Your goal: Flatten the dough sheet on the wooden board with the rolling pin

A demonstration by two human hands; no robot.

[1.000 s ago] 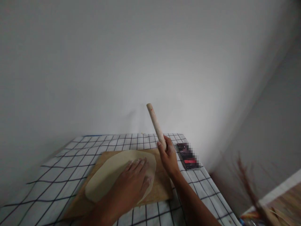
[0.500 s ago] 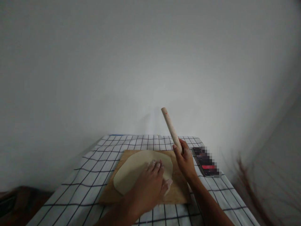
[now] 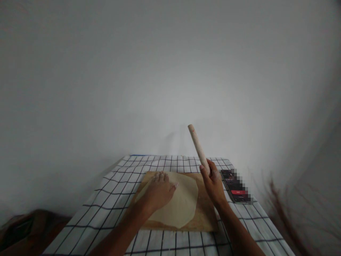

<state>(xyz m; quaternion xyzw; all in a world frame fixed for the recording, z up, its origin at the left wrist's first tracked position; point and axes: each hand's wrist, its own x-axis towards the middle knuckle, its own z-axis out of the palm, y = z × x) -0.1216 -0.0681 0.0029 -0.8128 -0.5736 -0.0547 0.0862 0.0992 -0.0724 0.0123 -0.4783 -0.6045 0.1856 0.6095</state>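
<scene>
A wide, flat sheet of pale dough (image 3: 183, 199) lies on a wooden board (image 3: 206, 213). My left hand (image 3: 160, 190) rests palm down on the upper left part of the dough, its floury fingers stretched toward the far edge and the thumb apart. My right hand (image 3: 214, 183) is wrapped round the lower end of a light wooden rolling pin (image 3: 198, 147). The pin is raised over the board's far right corner, tilted with its free end up and to the left.
The board sits on a table with a white cloth with black grid lines (image 3: 106, 202). A phone (image 3: 236, 188) with a partly blurred screen lies right of my right hand. Behind the table rises a pale wall (image 3: 160, 78). Thin reddish-brown branches (image 3: 279, 206) stand at the right.
My left hand has moved from the middle right of the dough to its upper left, uncovering the near part. My right hand still holds the pin; the view has shifted slightly.
</scene>
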